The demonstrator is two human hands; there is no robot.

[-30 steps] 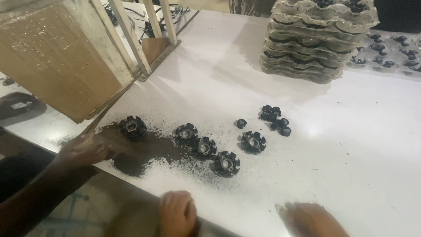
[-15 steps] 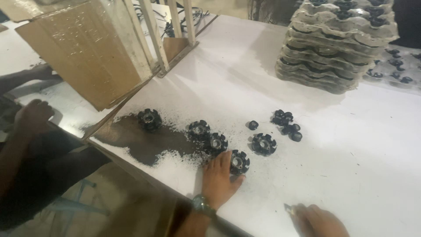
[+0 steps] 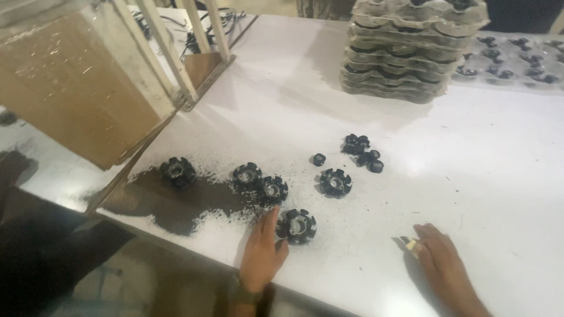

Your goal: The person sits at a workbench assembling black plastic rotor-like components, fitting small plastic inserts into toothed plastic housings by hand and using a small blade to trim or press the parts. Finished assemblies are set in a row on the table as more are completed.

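Note:
Several black gear-shaped round parts lie on a white table [image 3: 482, 176], some in a patch of dark powder [image 3: 170, 205]. My left hand [image 3: 261, 252] lies flat on the table's near edge, holding nothing, its fingers against the nearest black part [image 3: 296, 226]. Two more parts [image 3: 258, 182] sit just beyond it, one [image 3: 335, 182] lies further right and one [image 3: 178, 172] sits at the powder's left end. My right hand [image 3: 443, 264] rests palm down to the right, its fingertips pinching a small pale piece [image 3: 412, 246]. A cluster of small black pieces [image 3: 363, 152] lies further back.
A stack of grey moulded pulp trays [image 3: 405, 58] stands at the back, with a clear tray of black parts [image 3: 517, 58] to its right. A brown cardboard panel [image 3: 76, 88] and pale wooden slats [image 3: 176, 53] stand at the left. A dark sleeve [image 3: 14, 170] shows at the far left.
My left hand has slid forward from the table's edge up to the nearest black part. Another person's hand at the left has pulled back from the powder.

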